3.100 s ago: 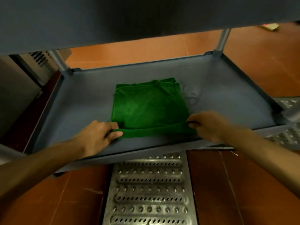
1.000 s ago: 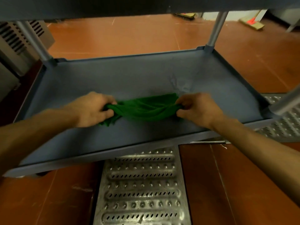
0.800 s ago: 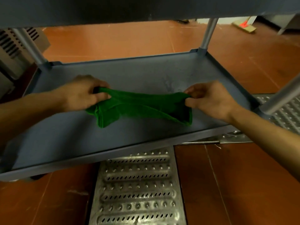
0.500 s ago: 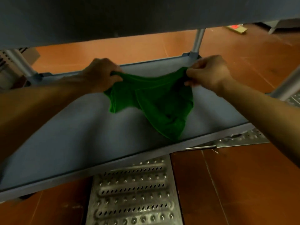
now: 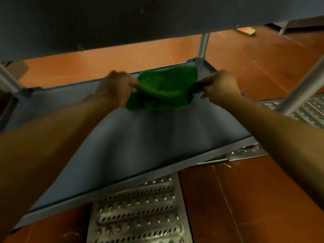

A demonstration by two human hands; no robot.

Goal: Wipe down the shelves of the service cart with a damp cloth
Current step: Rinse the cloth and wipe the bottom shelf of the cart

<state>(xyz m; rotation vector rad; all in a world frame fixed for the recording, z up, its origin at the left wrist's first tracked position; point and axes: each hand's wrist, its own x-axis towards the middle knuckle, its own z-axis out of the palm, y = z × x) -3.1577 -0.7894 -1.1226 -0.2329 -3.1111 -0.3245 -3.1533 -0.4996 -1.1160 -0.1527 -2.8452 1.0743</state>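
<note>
A green cloth (image 5: 164,88) is stretched between both hands over the far part of the grey lower shelf (image 5: 140,142) of the service cart. My left hand (image 5: 116,86) grips the cloth's left edge. My right hand (image 5: 220,85) pinches its right edge. The cloth billows toward the far right corner, and its lower folds lie close over the shelf; contact is unclear. Both forearms reach across the shelf.
The upper shelf (image 5: 122,20) overhangs close above. Metal posts stand at the far right corner (image 5: 202,48), at the right (image 5: 305,85) and at the far left (image 5: 8,79). A perforated metal floor grate (image 5: 138,213) lies under the front edge. Red floor tiles (image 5: 254,199) surround the cart.
The folded cloth was gathered up from the near middle of the shelf and carried between both hands toward the far right corner, with the arms extending deeper.
</note>
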